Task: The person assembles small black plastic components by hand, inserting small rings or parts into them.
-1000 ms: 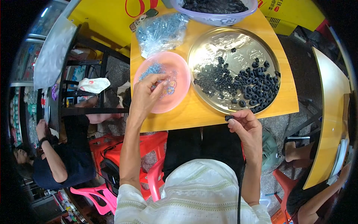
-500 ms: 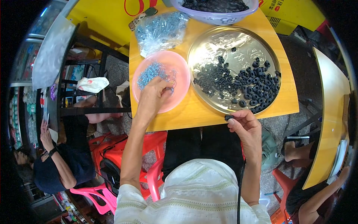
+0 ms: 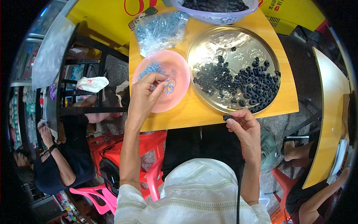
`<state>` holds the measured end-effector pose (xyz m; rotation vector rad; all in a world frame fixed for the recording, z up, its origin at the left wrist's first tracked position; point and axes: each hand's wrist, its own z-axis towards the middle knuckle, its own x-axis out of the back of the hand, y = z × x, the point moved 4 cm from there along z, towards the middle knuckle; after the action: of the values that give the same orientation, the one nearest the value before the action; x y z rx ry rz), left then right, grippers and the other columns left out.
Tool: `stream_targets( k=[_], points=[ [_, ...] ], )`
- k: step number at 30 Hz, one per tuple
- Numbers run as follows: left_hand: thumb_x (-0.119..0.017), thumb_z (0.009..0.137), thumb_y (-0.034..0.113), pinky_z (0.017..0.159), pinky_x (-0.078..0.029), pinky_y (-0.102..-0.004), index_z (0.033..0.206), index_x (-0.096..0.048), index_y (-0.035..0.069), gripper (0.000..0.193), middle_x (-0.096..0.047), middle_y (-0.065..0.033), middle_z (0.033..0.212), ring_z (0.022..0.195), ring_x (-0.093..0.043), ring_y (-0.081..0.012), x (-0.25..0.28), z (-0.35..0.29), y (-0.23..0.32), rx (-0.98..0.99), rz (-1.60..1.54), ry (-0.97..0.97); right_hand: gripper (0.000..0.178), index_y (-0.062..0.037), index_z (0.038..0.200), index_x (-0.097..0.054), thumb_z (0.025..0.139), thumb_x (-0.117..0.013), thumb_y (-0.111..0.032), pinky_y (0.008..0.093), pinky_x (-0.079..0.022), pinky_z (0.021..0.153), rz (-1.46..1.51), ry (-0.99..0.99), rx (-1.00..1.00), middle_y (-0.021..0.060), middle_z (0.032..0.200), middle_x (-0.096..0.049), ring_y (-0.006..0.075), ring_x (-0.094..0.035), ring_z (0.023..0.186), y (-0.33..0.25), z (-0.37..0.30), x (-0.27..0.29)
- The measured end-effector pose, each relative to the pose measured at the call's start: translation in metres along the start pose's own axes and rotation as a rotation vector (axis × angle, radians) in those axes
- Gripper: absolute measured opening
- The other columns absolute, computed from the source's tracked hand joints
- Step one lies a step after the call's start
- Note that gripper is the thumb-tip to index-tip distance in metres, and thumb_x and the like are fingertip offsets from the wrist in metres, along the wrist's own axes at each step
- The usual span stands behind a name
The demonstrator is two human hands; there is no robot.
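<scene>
My right hand point(image 3: 247, 128) pinches a small black plastic part point(image 3: 226, 117) just off the table's front edge, below the round metal tray point(image 3: 212, 35). My left hand point(image 3: 144, 93) is over the pink bowl point(image 3: 180, 99), its thumb and fingertips drawn together; whatever they hold is too small to make out. Small blue pieces point(image 3: 151, 70) are heaped at the bowl's far left side. A few pale rings point(image 3: 170, 85) lie beside my left fingertips. On the tray, chunky black parts point(image 3: 257, 87) are piled at the right and smaller dark pieces point(image 3: 210, 78) at the left.
A clear plastic bag of blue pieces point(image 3: 160, 31) lies behind the pink bowl. At the table's far edge stands a lilac basin point(image 3: 223, 16) of black items. Red plastic chairs point(image 3: 153, 149) are below left. Other people sit at both sides, one near another table point(image 3: 328, 123).
My left hand has shifted slightly left and back from the bowl's middle, uncovering the pale rings. My right hand stays almost in place with the black part.
</scene>
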<state>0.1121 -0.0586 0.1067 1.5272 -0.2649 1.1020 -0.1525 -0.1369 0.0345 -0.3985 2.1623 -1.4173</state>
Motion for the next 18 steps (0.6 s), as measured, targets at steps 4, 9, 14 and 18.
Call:
stream_targets(
  k=[4,9,14,18],
  points=[
    [-0.065,0.08,0.007,0.058,-0.044,-0.0261,0.09,-0.064,0.0,0.012,-0.064,-0.0095,0.083,0.064,-0.058,-0.0157,-0.004,-0.002,-0.013,-0.045,0.048,0.026,0.017,-0.0033,0.098,-0.058,0.083,-0.065,-0.006,0.0193,-0.044,0.066,0.002,0.003,0.001,0.0005,0.085,-0.062,0.0062,-0.056,0.074,-0.001,0.0,0.001],
    [-0.065,0.076,0.002,0.063,-0.046,-0.03,0.088,-0.064,0.0,0.012,-0.06,-0.0115,0.08,0.072,-0.059,-0.0217,-0.02,-0.002,-0.022,-0.057,0.025,-0.074,0.017,-0.0033,0.098,-0.058,0.083,-0.065,-0.006,0.0192,-0.044,0.066,0.006,-0.004,0.008,0.0003,0.085,-0.062,0.0061,-0.056,0.074,0.0,0.001,0.001],
    [-0.065,0.075,0.002,0.066,-0.046,-0.0333,0.088,-0.064,0.0,0.013,-0.059,-0.0128,0.081,0.075,-0.059,-0.0262,-0.038,0.002,-0.028,-0.122,0.065,-0.078,0.017,-0.004,0.098,-0.059,0.082,-0.067,-0.005,0.0175,-0.044,0.067,0.035,-0.012,0.0,-0.0023,0.085,-0.06,0.0043,-0.055,0.075,0.002,0.001,-0.001],
    [-0.065,0.076,0.003,0.069,-0.046,-0.0339,0.09,-0.064,0.0,0.014,-0.06,-0.0136,0.083,0.077,-0.059,-0.0268,-0.036,0.005,-0.028,-0.141,0.105,-0.076,0.017,-0.004,0.098,-0.059,0.083,-0.067,-0.005,0.0175,-0.044,0.067,0.022,-0.007,0.001,-0.0023,0.085,-0.06,0.0042,-0.055,0.075,0.001,0.001,0.001]
  ],
)
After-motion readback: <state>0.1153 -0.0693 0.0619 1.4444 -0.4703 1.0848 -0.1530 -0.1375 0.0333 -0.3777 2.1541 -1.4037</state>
